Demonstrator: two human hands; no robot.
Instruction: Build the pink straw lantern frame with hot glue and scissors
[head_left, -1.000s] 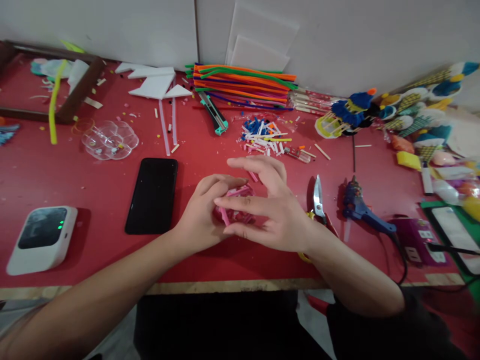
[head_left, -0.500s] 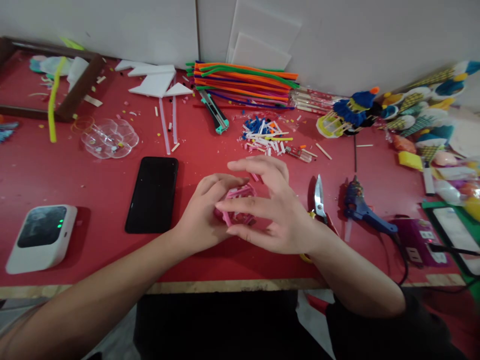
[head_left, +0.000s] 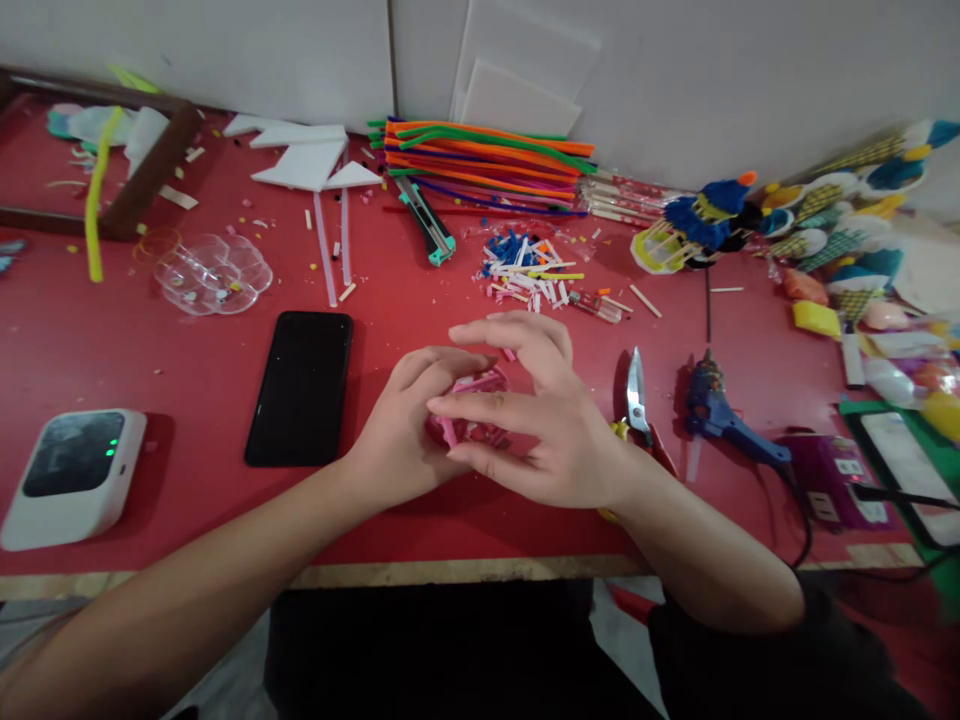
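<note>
Near the front middle of the red table, my left hand (head_left: 409, 425) is closed around a small pink craft piece (head_left: 484, 383) that looks built of pink strips. Over its right side curves my right hand (head_left: 551, 425), with thumb and index finger pinching a short pink strip (head_left: 450, 432) at the near left of the piece. The other right fingers arch above it, spread apart. Much of the pink piece is hidden by fingers. Just right of my right hand lie scissors (head_left: 637, 395) with red and yellow handles, partly covered by my wrist.
A black phone (head_left: 300, 390) and a white device (head_left: 75, 475) lie left. Behind are a clear flower-shaped tray (head_left: 214, 275), a utility knife (head_left: 427, 222), pipe cleaners (head_left: 487, 165) and cut sticks (head_left: 532, 270). A blue glue gun (head_left: 724, 415) with cord is at right.
The whole view has shifted slightly, moving the table's things a little to the left. Both hands keep nearly the same pose on the pink craft piece.
</note>
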